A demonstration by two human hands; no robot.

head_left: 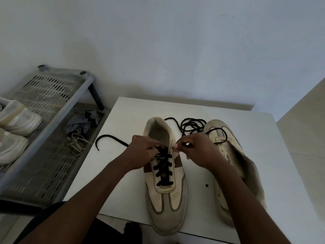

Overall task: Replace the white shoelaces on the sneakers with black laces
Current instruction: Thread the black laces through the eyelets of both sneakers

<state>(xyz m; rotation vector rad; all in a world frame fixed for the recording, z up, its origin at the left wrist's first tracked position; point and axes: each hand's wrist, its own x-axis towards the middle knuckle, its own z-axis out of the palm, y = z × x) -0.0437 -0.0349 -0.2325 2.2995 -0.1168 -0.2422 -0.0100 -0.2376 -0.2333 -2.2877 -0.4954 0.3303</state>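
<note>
Two cream sneakers stand on a small white table (123, 173), toes toward me. The left sneaker (165, 199) carries a black lace (163, 166) threaded through several eyelet rows. My left hand (142, 150) pinches the lace at the top left eyelets; its free end (109, 138) trails left across the table. My right hand (195, 148) pinches the other lace end at the shoe's top right edge. The right sneaker (223, 138) is partly hidden by my right arm. A second black lace (191, 125) lies coiled behind the shoes, one end draped over the right sneaker.
A grey plastic shoe rack (44, 138) stands left of the table. It holds a pair of white shoes (15, 124), a grey cloth (80, 124) and pale loose laces (77, 143). A white wall rises right behind the table.
</note>
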